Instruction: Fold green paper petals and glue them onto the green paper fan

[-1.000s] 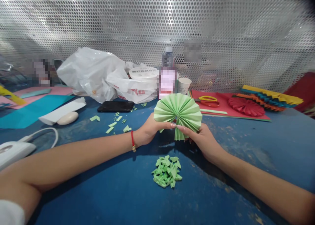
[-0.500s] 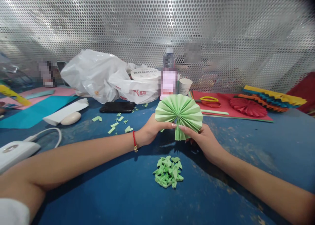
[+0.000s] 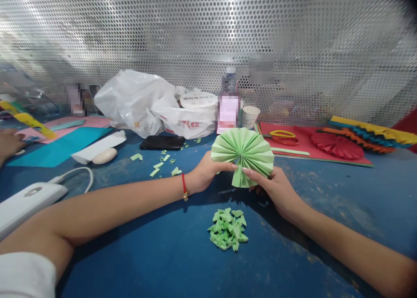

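A light green pleated paper fan (image 3: 243,148), spread into a nearly full round, is held up above the blue table. My left hand (image 3: 206,172) grips its left side, thumb across the front near the centre. On the right side, my right hand (image 3: 276,185) pinches it, thumb close to the other thumb. The fingers behind the paper are mostly hidden. Below the fan lies a heap of small green paper scraps (image 3: 228,229). More green paper snippets (image 3: 158,165) are scattered to the left of my left hand.
Behind stand white plastic bags (image 3: 133,102), a bottle (image 3: 230,78) and a paper cup (image 3: 250,115). A black phone (image 3: 162,142) lies left. Scissors (image 3: 283,137) and a red paper fan (image 3: 337,145) rest on red paper at right. Another person's hand (image 3: 11,141) shows far left.
The view has shifted slightly, so everything sits a little further right. The fan's lower gap near the centre looks narrower. Another person's hand has appeared at the far left.
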`<state>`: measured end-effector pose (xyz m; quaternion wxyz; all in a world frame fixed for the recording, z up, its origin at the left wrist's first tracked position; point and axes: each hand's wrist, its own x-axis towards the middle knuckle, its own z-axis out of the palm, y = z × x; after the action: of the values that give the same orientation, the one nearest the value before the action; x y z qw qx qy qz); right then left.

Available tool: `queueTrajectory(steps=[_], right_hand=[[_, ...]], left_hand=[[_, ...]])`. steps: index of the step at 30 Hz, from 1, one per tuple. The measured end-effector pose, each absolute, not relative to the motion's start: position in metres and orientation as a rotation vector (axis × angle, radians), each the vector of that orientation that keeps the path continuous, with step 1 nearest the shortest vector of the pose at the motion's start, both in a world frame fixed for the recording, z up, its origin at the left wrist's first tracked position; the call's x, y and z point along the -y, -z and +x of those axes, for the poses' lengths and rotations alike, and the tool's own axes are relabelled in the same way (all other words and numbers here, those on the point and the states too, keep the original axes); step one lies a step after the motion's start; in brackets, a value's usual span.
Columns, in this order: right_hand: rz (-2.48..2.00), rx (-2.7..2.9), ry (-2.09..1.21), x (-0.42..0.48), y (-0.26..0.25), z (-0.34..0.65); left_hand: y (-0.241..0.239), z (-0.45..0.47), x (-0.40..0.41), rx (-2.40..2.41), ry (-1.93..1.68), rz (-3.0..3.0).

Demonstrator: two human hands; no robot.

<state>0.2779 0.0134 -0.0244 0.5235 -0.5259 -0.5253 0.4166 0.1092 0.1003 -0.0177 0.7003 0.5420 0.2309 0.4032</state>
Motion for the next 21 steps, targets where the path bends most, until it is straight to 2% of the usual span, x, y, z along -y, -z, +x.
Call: queueTrajectory(steps=[11, 21], right_hand=[[-1.27, 1.114, -0.991, -0.0147, 0.0247, 0.2781], [-1.058, 0.709, -0.966, -0.0195, 0.018, 0.2822]], left_hand=[[0.0166, 0.1103, -0.1002, -0.51, -0.895, 1.244], [0.0131, 0.1122, -0.0998, -0.606, -0.904, 1.242]])
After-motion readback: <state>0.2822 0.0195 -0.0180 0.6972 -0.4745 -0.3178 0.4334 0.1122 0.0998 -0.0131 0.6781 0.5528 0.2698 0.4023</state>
